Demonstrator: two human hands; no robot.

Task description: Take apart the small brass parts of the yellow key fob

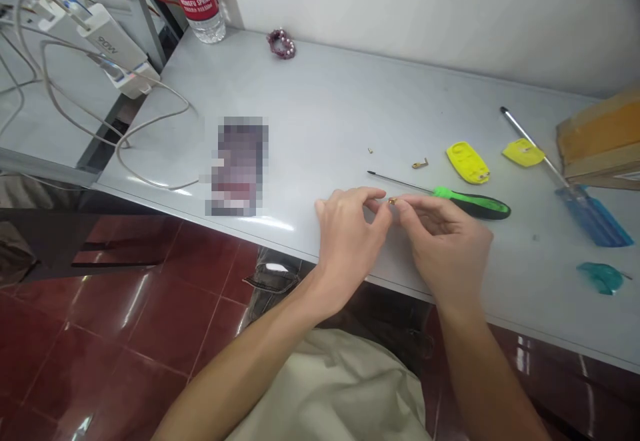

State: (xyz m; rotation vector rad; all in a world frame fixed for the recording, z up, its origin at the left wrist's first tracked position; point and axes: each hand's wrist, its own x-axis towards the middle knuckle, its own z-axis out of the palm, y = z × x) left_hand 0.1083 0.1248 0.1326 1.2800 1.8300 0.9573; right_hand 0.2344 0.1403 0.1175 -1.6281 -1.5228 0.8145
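A small brass-coloured metal piece sits pinched where the fingertips of both hands meet, just above the table's front part. My left hand grips it from the left with thumb and fingers. From the other side my right hand holds it between thumb and index finger. Its exact kind is too small to make out. Just beyond lies a screwdriver with a green and black handle, its shaft pointing left. Farther back are a tiny brass screw-like bit, a small brass part with a bent end and a yellow plastic shell.
At right lie another yellow piece, a blue-handled screwdriver, a teal object and a cardboard box. Leftward are a pixelated phone-like object, white cable and charger, water bottle and beaded bracelet.
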